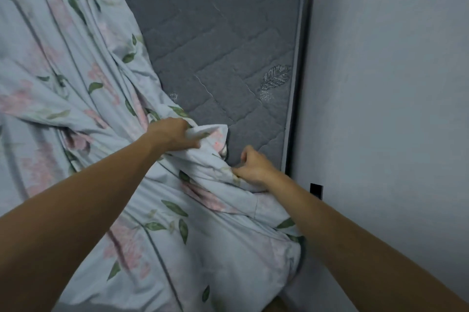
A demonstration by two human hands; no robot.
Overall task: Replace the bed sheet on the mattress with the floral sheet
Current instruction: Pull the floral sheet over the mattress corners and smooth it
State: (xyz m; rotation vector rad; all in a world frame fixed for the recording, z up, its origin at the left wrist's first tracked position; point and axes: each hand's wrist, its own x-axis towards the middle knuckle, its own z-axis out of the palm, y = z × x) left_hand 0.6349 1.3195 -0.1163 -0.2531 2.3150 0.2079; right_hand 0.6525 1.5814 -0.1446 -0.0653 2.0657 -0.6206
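Gripping a bunched edge of the pale blue cotton sheet printed with pink flowers and green leaves point(83, 98), the left hand point(172, 135) has its fingers and thumb curled round a thick fold near the middle of the bed, while the right hand point(253, 167) pinches another gathered part of the same sheet just beside the mattress's wall-side edge. Both hands are clenched on fabric, set a little apart, which looks like a way to keep a stretch of hem taut between them so it can be drawn toward the uncovered side. The floral sheet lies heaped in long folds over the left and near parts of the bed, with its edge running diagonally from the top left down to the hands. Beyond that edge the dark grey quilted mattress point(223, 40) with stitched brick-like panels and embroidered leaf motifs is bare, so the old sheet seems already gone and the spreading only partly done, by my reading. A grey piped border runs along the mattress's right side, pressed close against a plain pale grey painted wall point(393, 83). Low on that wall, near the right forearm, sits a small black rectangular fitting point(316, 190); what it is cannot be told. The light is dim and cool.
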